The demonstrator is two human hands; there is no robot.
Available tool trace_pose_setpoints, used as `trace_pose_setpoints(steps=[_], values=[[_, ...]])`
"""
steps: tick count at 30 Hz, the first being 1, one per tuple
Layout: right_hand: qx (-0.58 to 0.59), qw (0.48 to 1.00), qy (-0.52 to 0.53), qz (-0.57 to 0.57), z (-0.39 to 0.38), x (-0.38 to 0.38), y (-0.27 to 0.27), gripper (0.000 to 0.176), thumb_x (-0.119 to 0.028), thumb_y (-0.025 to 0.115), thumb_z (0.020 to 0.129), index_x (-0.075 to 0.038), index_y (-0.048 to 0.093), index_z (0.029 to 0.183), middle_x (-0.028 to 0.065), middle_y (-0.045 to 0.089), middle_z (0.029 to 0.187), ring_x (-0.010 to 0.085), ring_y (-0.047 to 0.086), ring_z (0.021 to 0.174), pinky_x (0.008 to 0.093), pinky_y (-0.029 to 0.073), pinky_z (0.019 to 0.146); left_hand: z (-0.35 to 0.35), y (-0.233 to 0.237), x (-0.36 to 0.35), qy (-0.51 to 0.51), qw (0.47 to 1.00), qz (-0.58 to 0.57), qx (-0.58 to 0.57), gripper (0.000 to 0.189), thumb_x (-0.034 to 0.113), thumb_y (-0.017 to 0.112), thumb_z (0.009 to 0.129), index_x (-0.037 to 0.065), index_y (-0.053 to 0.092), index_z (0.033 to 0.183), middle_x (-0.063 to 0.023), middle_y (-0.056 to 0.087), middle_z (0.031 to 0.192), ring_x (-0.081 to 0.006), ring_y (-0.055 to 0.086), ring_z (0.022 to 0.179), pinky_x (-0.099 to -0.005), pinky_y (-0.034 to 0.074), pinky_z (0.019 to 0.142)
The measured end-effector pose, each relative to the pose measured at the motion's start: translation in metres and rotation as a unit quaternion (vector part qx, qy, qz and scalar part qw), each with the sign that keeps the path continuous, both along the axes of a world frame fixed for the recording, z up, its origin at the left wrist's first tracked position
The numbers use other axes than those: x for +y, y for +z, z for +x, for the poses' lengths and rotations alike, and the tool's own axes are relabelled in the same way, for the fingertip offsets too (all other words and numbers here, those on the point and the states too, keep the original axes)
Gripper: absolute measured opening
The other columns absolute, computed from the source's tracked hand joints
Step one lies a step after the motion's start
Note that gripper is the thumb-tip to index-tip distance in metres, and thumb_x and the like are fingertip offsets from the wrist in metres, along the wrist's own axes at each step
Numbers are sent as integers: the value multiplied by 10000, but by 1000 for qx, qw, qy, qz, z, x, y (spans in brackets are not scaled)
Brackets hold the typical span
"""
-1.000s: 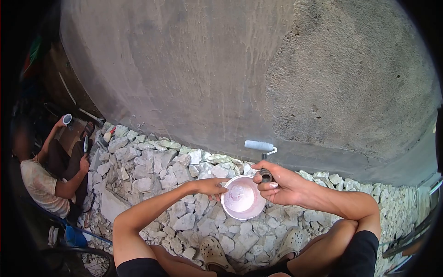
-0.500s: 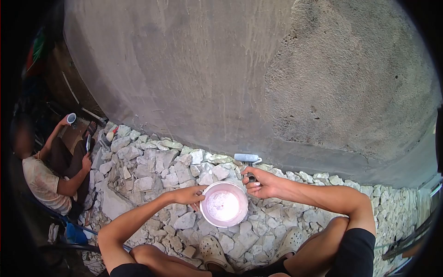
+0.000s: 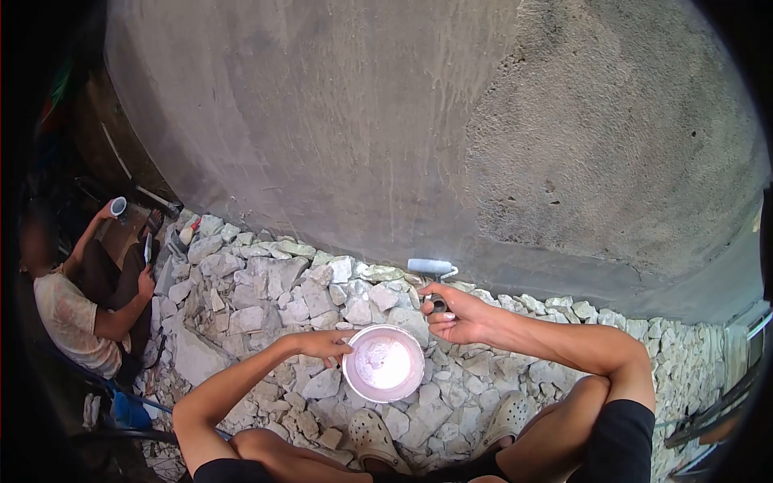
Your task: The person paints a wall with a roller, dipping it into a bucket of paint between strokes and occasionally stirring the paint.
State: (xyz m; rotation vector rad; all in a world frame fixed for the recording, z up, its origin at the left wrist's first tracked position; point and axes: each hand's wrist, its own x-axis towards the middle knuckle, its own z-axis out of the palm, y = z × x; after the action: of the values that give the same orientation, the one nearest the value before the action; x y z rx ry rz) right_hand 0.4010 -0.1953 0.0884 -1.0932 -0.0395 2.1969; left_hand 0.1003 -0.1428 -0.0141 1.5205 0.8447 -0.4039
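Note:
My left hand point(image 3: 324, 344) grips the rim of a round bucket point(image 3: 349, 377), its thumb over the edge and fingers on the outside. Whitish-pink liquid point(image 3: 385, 362) covers the bucket's bottom. In my right hand point(image 3: 457, 315) is the dark handle of a paint roller, fingers wrapped round it. The roller's pale blue-grey sleeve point(image 3: 430, 266) lies level at the foot of the grey wall point(image 3: 338, 145), overlapping its lower edge in this view. Smooth darker plaster covers the wall's left part; a rough, lighter patch point(image 3: 612, 137) is on the right.
Broken white stones point(image 3: 266, 282) cover the ground along the wall. My feet in beige clogs point(image 3: 372, 439) stand on them. At the left another person point(image 3: 80, 322) sits holding a small cup point(image 3: 118, 206) and a tool. A blue container point(image 3: 130, 410) is near that person.
The bucket and my left hand have shifted slightly left and down. The roller sleeve has risen slightly toward the wall, and the view has shifted a little.

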Motion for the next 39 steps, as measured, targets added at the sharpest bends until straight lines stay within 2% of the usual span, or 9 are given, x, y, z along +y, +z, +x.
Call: trace_pose_setpoints(steps=[2, 8, 10, 14, 23, 26, 29, 36, 39], values=[[17, 1000, -14, -14, 9, 8, -11, 172, -150, 572, 880, -94, 410, 872, 12, 499, 704, 51, 282, 424, 219, 234, 392, -6, -4, 3, -3, 1000, 3, 10, 611, 301, 442, 970, 174, 144, 1488, -153, 597, 1108, -197, 628, 942, -330, 555, 760], [70, 997, -17, 37, -5, -13, 72, 157, -158, 553, 896, -89, 433, 970, 14, 502, 741, 50, 280, 426, 210, 242, 409, -14, -2, 4, -23, 999, -26, 24, 659, 371, 465, 966, 185, 116, 1493, -140, 609, 1115, -181, 630, 953, -331, 525, 771], [21, 997, 4, 70, -11, -19, 72, 156, -158, 558, 891, -101, 426, 832, -14, 483, 673, 38, 281, 411, 204, 245, 397, -13, -1, 6, -35, 999, -20, 26, 689, 409, 480, 956, 180, 114, 1493, -138, 622, 1100, -185, 630, 965, -330, 520, 769], [-6, 1000, 27, 12, -4, -8, 2, 165, -157, 578, 874, -104, 423, 855, -4, 497, 690, 48, 274, 406, 214, 240, 395, -10, 6, 7, -41, 998, -24, 33, 713, 436, 494, 946, 170, 121, 1493, -133, 631, 1089, -187, 631, 975, -332, 519, 781], [14, 997, 40, 64, -31, -21, 24, 196, -213, 567, 895, -66, 437, 901, 36, 505, 765, 55, 287, 427, 218, 246, 400, -16, 5, 2, -10, 999, -28, 18, 739, 473, 505, 931, 146, 147, 1489, -142, 622, 1126, -194, 634, 991, -333, 518, 803], [22, 997, 31, 61, -33, -2, 4, 208, -211, 596, 881, -87, 435, 837, 8, 506, 705, 55, 301, 425, 224, 261, 419, -15, 3, 4, -26, 999, -21, 33, 733, 468, 505, 933, 147, 150, 1488, -140, 620, 1133, -189, 634, 988, -329, 519, 803], [28, 999, 6, 17, -30, 15, -33, 181, -202, 549, 896, -76, 419, 903, 19, 490, 752, 57, 269, 419, 226, 238, 390, -16, 5, 2, -20, 999, -14, 37, 722, 461, 501, 938, 148, 154, 1488, -137, 620, 1135, -181, 635, 988, -321, 518, 788], [51, 996, 10, 74, -51, -3, 51, 217, -229, 595, 895, -92, 427, 901, 6, 513, 752, 49, 309, 433, 206, 266, 412, -19, -3, 2, -9, 1000, -22, 18, 710, 452, 496, 942, 155, 155, 1489, -123, 619, 1145, -173, 645, 949, -300, 511, 765], [38, 996, 29, 73, -57, -1, 16, 244, -255, 602, 895, -89, 423, 897, 1, 510, 761, 44, 308, 436, 206, 259, 394, -17, 3, 3, -24, 999, -16, 15, 714, 451, 498, 941, 146, 156, 1488, -127, 625, 1127, -173, 644, 951, -299, 511, 765]])
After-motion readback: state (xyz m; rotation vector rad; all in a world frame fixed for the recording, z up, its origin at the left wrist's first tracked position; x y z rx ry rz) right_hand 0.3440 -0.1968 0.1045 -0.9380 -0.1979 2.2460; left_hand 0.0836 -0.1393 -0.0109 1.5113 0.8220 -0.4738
